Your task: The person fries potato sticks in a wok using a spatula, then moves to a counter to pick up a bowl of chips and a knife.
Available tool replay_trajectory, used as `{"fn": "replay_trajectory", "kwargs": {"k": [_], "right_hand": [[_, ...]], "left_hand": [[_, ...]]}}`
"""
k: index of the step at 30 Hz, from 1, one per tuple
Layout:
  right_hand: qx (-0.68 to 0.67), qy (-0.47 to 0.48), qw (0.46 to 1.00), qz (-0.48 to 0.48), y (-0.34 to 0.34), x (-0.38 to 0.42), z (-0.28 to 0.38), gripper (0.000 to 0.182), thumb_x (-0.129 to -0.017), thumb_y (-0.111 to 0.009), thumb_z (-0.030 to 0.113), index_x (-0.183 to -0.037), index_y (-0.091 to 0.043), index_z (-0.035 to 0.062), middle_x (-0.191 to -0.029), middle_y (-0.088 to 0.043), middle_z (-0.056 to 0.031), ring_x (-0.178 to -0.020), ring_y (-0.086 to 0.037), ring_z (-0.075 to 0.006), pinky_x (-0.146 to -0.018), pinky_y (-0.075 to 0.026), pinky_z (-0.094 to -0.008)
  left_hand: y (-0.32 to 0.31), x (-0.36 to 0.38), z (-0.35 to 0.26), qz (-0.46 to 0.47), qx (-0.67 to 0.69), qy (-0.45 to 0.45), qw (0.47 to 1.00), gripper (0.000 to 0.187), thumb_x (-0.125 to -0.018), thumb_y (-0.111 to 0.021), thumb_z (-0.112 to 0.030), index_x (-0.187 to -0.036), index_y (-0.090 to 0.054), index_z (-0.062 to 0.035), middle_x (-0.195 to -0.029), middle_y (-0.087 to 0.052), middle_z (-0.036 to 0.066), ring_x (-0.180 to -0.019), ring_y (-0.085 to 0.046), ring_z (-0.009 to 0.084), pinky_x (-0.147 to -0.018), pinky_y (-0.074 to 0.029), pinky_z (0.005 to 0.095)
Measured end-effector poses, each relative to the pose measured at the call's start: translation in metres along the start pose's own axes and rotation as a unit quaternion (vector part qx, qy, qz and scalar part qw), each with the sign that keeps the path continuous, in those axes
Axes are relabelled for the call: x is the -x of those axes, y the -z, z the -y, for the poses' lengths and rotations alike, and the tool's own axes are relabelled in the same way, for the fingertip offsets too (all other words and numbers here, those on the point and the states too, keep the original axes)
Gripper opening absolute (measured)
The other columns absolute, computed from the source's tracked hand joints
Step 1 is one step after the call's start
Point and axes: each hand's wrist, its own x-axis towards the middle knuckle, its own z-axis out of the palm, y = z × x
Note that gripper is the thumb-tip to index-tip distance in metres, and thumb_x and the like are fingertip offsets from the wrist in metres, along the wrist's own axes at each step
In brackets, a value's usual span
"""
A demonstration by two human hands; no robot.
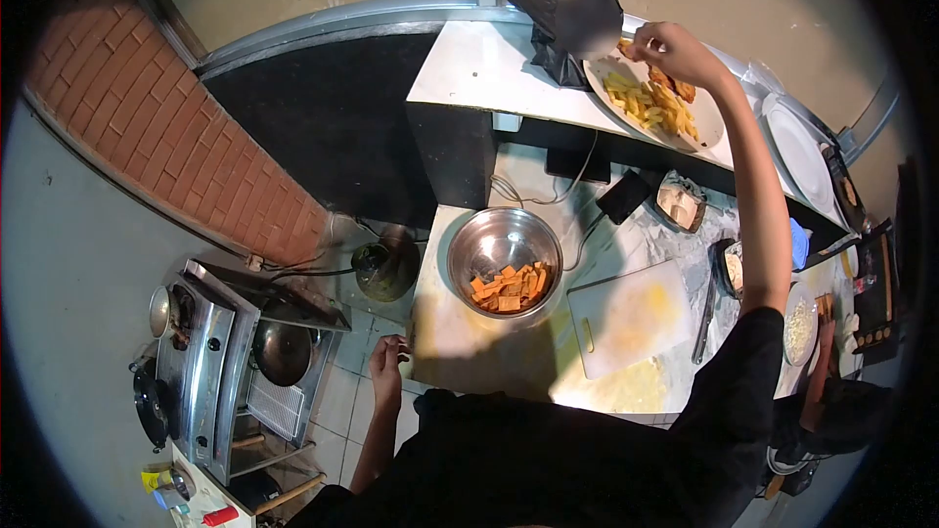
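Observation:
My right hand (672,52) reaches over the raised shelf to an oval white plate (711,127). Its fingers are pinched together at the plate's far side, by the browned fried pieces (675,85); what lies between the fingertips is too small to make out. Yellow French fries (646,106) cover the plate's near part. My left hand (388,360) hangs beside the counter's left edge, fingers loosely bent and apart, holding nothing. On the counter stands a steel bowl (481,237) with cut orange pieces (511,287) in it. Right of it lies a white cutting board (626,318) with yellowish stains.
A black plastic bag (548,39) sits beside the plate; stacked white plates (797,147) are farther right. A knife (704,321) lies right of the board. At left is a stove (201,352) with a dark wok (282,352). Another person's arm (820,372) shows at right.

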Motion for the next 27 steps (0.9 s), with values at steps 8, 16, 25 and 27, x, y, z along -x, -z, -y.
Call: {"fn": "replay_trajectory", "kwargs": {"k": [8,16,25,27], "right_hand": [[-0.343,0.027,0.932,-0.117,-0.074,0.113,0.196,0.015,-0.094,-0.051,0.006,-0.091,-0.065,0.0008,-0.089,-0.069,-0.0118,-0.087,-0.067,-0.022,-0.078,-0.052,-0.0316],[-0.371,0.235,0.895,-0.075,-0.307,0.112,0.449,0.049,-0.088,-0.062,0.02,-0.135,-0.051,0.0099,-0.141,-0.046,-0.0151,-0.129,-0.043,-0.0343,-0.108,-0.032,-0.046],[-0.523,0.246,0.798,0.172,-0.476,0.14,0.616,0.059,-0.097,-0.051,0.038,-0.146,-0.035,0.0099,-0.15,-0.036,-0.0149,-0.14,-0.032,-0.0342,-0.115,-0.024,-0.0494],[-0.712,0.141,0.62,0.297,-0.489,0.153,0.672,0.058,-0.101,-0.044,0.04,-0.148,-0.031,0.0079,-0.149,-0.037,-0.0165,-0.14,-0.033,-0.0329,-0.114,-0.025,-0.0505]], "left_hand": [[-0.015,-0.007,-0.063,0.026,0.33,0.037,0.943,0.04,-0.101,-0.044,-0.042,-0.125,-0.05,-0.0105,-0.12,-0.058,0.009,-0.111,-0.055,0.0211,-0.096,-0.042,0.0348],[-0.011,0.001,-0.038,0.263,0.492,0.071,0.827,0.08,-0.094,-0.025,-0.069,-0.154,-0.02,-0.0173,-0.159,-0.024,0.012,-0.146,-0.022,0.0292,-0.117,-0.015,0.047],[0.198,0.156,-0.061,-0.203,0.372,-0.044,0.904,0.06,-0.1,-0.037,-0.051,-0.141,-0.044,-0.008,-0.144,-0.047,0.014,-0.131,-0.045,0.0281,-0.11,-0.031,0.0402],[0.235,0.199,-0.065,-0.28,0.001,-0.224,0.933,0.051,-0.1,-0.04,-0.042,-0.133,-0.053,-0.004,-0.142,-0.049,0.013,-0.13,-0.046,0.0273,-0.109,-0.033,0.0415]]}}
